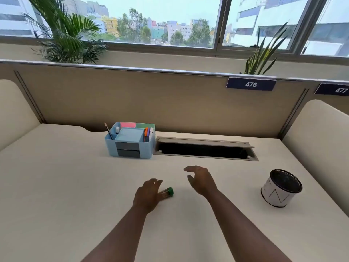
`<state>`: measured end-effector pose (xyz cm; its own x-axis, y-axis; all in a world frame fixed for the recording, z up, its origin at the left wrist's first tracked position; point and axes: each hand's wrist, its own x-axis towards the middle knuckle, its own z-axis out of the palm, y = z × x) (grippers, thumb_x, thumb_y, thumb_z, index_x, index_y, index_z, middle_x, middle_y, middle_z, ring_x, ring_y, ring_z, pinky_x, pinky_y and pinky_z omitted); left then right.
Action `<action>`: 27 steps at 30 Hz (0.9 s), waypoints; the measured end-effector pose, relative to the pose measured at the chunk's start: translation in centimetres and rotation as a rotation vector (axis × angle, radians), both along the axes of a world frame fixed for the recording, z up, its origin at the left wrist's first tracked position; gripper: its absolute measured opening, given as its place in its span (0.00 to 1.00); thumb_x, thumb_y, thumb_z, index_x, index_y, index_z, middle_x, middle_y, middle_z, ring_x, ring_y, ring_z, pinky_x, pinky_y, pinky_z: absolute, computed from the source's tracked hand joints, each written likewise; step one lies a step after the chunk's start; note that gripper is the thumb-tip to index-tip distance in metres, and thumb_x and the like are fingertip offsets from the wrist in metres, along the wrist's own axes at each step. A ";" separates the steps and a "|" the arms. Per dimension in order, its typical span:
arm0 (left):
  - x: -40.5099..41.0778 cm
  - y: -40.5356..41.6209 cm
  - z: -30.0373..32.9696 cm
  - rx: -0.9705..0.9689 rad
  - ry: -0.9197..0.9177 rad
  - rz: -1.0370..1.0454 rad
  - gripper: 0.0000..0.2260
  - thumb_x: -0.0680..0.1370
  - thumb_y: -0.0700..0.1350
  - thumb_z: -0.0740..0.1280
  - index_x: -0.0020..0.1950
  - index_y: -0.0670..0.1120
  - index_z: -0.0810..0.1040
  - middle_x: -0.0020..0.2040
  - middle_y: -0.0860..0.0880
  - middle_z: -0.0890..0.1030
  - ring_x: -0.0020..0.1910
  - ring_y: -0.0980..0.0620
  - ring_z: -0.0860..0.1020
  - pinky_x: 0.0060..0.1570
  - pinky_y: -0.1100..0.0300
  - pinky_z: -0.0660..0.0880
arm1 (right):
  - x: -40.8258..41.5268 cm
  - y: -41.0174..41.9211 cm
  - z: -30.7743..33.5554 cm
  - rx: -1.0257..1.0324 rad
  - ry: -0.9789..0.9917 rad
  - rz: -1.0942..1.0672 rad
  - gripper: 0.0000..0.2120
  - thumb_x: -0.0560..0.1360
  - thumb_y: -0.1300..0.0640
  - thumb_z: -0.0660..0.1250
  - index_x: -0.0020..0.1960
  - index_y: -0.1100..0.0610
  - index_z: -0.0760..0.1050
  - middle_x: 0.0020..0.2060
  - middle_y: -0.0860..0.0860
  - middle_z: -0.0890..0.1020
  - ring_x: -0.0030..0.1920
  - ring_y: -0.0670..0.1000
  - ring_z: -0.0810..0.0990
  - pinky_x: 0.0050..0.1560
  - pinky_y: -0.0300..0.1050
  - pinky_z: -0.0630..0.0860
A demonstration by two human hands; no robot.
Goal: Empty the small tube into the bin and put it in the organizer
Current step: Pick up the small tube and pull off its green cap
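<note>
left hand [147, 195] grip loose over small tube [167, 192], right hand [201, 179] open, bin [279, 191] rightward, organizer [130, 139] behind

Cream desk [75, 186] — blue organizer [130, 142], small tube [167, 192], mesh bin [281, 188]

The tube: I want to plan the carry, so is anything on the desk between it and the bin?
Nothing visible. The tube lies on its side under the left hand; the bin stands to its right across bare desk. Only the open right hand hovers above that stretch.
</note>
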<state>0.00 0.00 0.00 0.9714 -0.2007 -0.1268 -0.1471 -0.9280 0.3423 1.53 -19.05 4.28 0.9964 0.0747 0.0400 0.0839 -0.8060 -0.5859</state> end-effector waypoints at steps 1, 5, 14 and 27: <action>0.1 -0.2 -0.1 0.004 0.022 0.003 0.22 0.79 0.50 0.58 0.71 0.49 0.61 0.72 0.47 0.66 0.70 0.48 0.65 0.65 0.53 0.67 | 0.1 0.0 -0.5 -0.016 0.046 0.009 0.14 0.75 0.62 0.61 0.60 0.55 0.75 0.61 0.53 0.79 0.61 0.52 0.75 0.63 0.44 0.71; 0.6 -1.0 -1.1 0.046 0.022 0.011 0.16 0.77 0.49 0.61 0.64 0.48 0.71 0.63 0.47 0.74 0.63 0.47 0.71 0.58 0.53 0.71 | -0.1 0.3 -2.2 -0.059 0.140 0.069 0.14 0.75 0.60 0.63 0.60 0.55 0.75 0.61 0.53 0.78 0.61 0.53 0.75 0.62 0.44 0.72; 1.3 -1.5 -2.4 -0.122 -0.003 0.040 0.11 0.75 0.45 0.63 0.57 0.48 0.73 0.55 0.48 0.77 0.55 0.48 0.74 0.51 0.54 0.72 | 0.1 0.7 -3.7 0.079 0.259 0.044 0.14 0.73 0.58 0.66 0.58 0.57 0.76 0.57 0.57 0.80 0.56 0.54 0.79 0.59 0.45 0.74; 1.3 -3.2 -1.2 -0.495 0.045 -0.071 0.09 0.78 0.43 0.60 0.57 0.44 0.69 0.52 0.44 0.80 0.48 0.46 0.77 0.47 0.54 0.73 | 0.3 1.9 -2.9 0.404 0.284 -0.022 0.10 0.73 0.63 0.67 0.52 0.65 0.78 0.41 0.61 0.81 0.32 0.51 0.77 0.51 0.52 0.79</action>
